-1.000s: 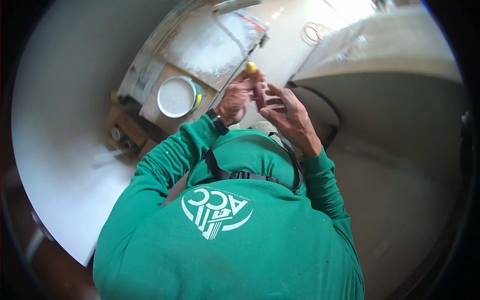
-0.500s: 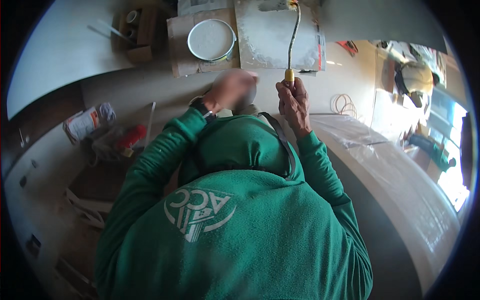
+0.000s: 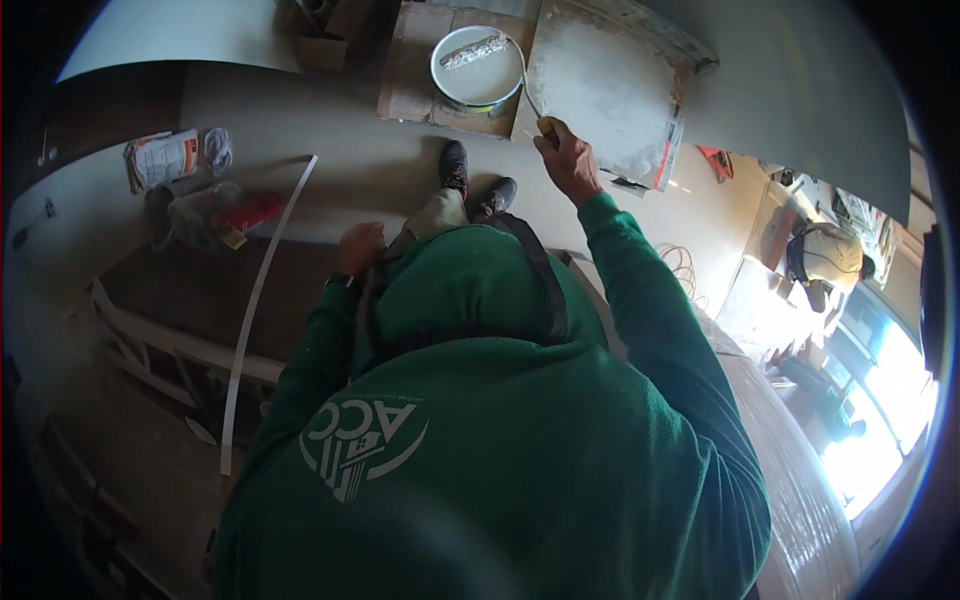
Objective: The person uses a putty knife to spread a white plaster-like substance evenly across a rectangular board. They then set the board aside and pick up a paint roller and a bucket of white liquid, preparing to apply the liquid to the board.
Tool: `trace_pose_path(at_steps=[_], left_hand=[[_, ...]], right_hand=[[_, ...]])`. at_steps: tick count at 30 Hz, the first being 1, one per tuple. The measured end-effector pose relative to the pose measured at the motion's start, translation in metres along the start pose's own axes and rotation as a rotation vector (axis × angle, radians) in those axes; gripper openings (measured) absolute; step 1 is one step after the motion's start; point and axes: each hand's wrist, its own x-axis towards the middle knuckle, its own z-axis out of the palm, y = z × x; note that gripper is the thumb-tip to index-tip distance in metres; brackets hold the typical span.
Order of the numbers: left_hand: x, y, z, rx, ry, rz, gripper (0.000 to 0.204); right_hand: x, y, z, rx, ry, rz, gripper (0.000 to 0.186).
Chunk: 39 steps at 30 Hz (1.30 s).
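Note:
My right hand [image 3: 570, 165] is closed round the yellow-ended handle of a paint roller [image 3: 476, 52]. From there the thin wire frame runs over the rim of a round bucket [image 3: 434, 78]. The roller's whitish, textured sleeve lies slantwise in the bucket, at the pale paint [image 3: 488, 88]. My left hand [image 3: 362, 250] is beside my body, low and to the left, with its fingers curled in. Its palm faces away from view, so whatever it may hold is hidden. It touches neither roller nor bucket.
Cardboard [image 3: 405, 95] lies under the bucket, beside a paint-smeared board [image 3: 600, 80]. A long white strip [image 3: 262, 300] leans at left, near a red bundle [image 3: 250, 210] and a printed bag [image 3: 163, 160]. Plastic-wrapped panelling [image 3: 790, 450] stands at right. Another person [image 3: 830, 255] is farther right.
My right hand has shifted with the roller, whose head has come from above the board into the bucket. My left hand has dropped down and left from in front of me. The view has turned.

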Motion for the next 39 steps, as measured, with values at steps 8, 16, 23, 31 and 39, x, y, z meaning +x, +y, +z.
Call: trace_pose_path(at_steps=[8,16,23,31,39], left_hand=[[0.037,-0.041,-0.031,-0.011,-0.066,-0.164,0.051],[0.056,-0.009,-0.043,-0.093,0.007,-0.220,0.048],[0.049,0.018,-0.029,-0.195,0.051,-0.196,0.048],[0.034,-0.014,0.001,-0.271,0.080,-0.219,0.051],[0.029,-0.068,0.028,-0.309,-0.024,-0.334,0.046]], right_hand=[[0.013,0.007,-0.008,-0.123,-0.112,0.013,0.037],[-0.011,-0.024,-0.054,-0.159,-0.128,0.040,0.038],[0.025,-0.021,-0.029,-0.121,-0.107,0.005,0.038],[0.019,0.010,-0.046,-0.156,-0.228,0.008,0.038],[0.020,-0.012,-0.079,-0.142,-0.234,-0.039,0.039]])
